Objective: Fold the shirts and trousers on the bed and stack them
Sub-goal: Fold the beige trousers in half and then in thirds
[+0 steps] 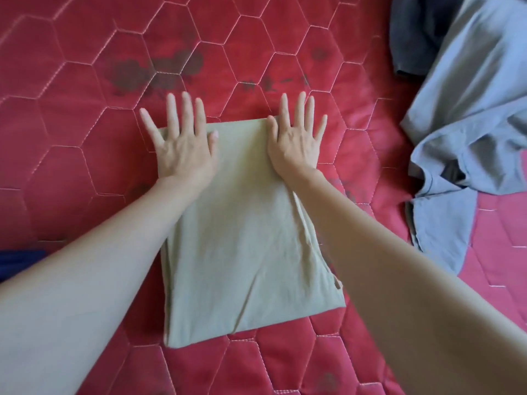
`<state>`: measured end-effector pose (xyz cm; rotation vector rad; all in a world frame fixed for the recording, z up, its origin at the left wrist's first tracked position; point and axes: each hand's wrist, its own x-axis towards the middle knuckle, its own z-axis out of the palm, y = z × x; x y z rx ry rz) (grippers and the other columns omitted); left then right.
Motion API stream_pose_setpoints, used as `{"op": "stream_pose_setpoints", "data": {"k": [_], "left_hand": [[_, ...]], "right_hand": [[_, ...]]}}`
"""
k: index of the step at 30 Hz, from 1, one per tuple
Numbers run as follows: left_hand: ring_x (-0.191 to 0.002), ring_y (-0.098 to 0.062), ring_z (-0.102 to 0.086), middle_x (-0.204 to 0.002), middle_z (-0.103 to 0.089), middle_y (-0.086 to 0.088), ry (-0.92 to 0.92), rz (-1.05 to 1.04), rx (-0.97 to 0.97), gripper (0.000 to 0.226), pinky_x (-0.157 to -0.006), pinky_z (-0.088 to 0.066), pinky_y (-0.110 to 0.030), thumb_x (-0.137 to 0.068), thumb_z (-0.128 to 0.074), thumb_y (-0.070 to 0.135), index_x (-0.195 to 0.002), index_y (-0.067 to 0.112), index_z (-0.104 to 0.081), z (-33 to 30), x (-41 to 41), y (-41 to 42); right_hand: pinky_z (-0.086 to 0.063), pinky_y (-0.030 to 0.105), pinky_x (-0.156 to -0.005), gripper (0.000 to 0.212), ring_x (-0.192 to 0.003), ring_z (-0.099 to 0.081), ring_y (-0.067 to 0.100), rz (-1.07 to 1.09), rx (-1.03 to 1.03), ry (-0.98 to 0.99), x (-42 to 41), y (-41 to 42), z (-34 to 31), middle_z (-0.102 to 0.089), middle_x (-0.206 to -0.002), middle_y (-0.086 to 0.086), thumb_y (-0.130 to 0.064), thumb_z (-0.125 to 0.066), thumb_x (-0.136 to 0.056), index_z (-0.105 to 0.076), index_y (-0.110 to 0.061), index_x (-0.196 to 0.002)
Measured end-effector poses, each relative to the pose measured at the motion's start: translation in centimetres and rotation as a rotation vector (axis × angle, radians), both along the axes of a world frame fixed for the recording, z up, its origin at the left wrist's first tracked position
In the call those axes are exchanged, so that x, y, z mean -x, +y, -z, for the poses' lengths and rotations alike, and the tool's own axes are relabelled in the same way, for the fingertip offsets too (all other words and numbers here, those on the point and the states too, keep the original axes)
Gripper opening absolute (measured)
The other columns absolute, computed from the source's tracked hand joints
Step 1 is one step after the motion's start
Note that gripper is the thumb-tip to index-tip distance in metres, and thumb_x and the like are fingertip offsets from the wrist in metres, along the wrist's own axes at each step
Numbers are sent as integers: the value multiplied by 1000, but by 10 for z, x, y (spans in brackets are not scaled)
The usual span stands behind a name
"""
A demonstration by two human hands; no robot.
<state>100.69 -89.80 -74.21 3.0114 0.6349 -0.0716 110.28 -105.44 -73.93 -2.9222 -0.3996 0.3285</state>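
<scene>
Pressing flat, fingers spread, left hand point(182, 143) and right hand point(296, 141) on the far corners of the folded beige garment point(245, 238) mid-bed point(85, 109), soft, light and limp, probably best gripped at its far corners.

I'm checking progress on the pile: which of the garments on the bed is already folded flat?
The beige garment under both hands, left hand and right hand. It lies as a neat rectangle, while the light blue garment and the dark garment lie crumpled at the right.
</scene>
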Motion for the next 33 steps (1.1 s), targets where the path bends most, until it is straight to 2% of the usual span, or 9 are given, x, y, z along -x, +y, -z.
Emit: {"op": "stream_pose_setpoints", "data": {"k": [3, 5, 9, 18, 20, 22, 24, 29, 33], "left_hand": [[-149, -30, -6, -162, -13, -9, -155, 289, -46, 58, -114, 4, -63, -100, -23, 33, -154, 14, -13, -6, 6, -17], [-149, -30, -9, -161, -16, -9, -134, 438, -46, 58, -115, 2, -63, -98, -24, 33, -154, 16, -17, -1, 17, -31], [-150, -26, -6, -163, -10, -2, 7, 393, 13, 60, -114, -3, -66, -98, -18, 43, -154, 24, -16, 18, 40, -37], [-149, -27, 8, -163, 8, -1, 122, 419, -15, 64, -110, 6, -67, -98, -9, 54, -154, 27, 4, 17, 14, -25], [-149, -27, 3, -163, 6, -4, 148, 443, 6, 65, -111, 4, -66, -98, -10, 55, -154, 25, 5, 12, -1, -20], [-146, -27, -13, -161, -11, -8, 151, 457, 27, 68, -113, -10, -61, -97, -13, 57, -155, 24, 0, 6, -10, -18], [-134, -29, -30, -150, -29, -9, 127, 471, 40, 72, -105, -25, -53, -94, -19, 61, -155, 24, -6, 0, -17, -14], [-119, -37, -42, -131, -45, -16, 173, 320, 122, 71, -97, -33, -51, -89, -36, 68, -135, 13, -40, -9, -34, 1], [-122, -37, -43, -129, -51, -18, 111, 190, 265, 45, -99, -31, -48, -98, -46, 46, -124, 9, -49, -6, -35, 10]], "right_hand": [[3, 51, -118, 59, -150, -2, 27, -124, -101, -167, 38, -1, -14, -10, -162, 11, -34, -20, -96, -19, -22, -154], [0, 53, -118, 60, -149, -7, 28, -135, -155, -143, 83, -10, -14, -16, -161, 12, -33, -22, -93, -25, -23, -152], [-8, 53, -119, 54, -150, -2, 25, -101, -39, 7, 164, -50, 9, -7, -162, 7, -38, -25, -100, -19, -29, -153], [-11, 51, -120, 54, -149, -12, 24, -74, -91, -111, 188, -73, 12, -22, -160, 6, -29, -41, -100, -28, -21, -152], [-16, 53, -118, 52, -148, -16, 25, -76, -44, -136, 206, -89, 12, -26, -158, 7, -28, -41, -100, -31, -21, -151], [-20, 56, -116, 52, -148, -18, 26, -61, 0, -142, 226, -103, 12, -28, -157, 8, -30, -41, -99, -34, -22, -150], [-16, 58, -116, 54, -148, -17, 28, 16, 32, -122, 243, -116, 11, -26, -158, 10, -36, -39, -98, -35, -21, -149], [-18, 53, -115, 76, -146, -20, 33, 448, 7, -46, 269, -125, 1, -22, -157, 20, -63, -38, -90, -28, -18, -151], [-36, 35, -103, 73, -120, -38, 25, 634, -274, -69, 261, -118, -6, -47, -133, 10, -48, -71, -81, -45, -14, -141]]}}
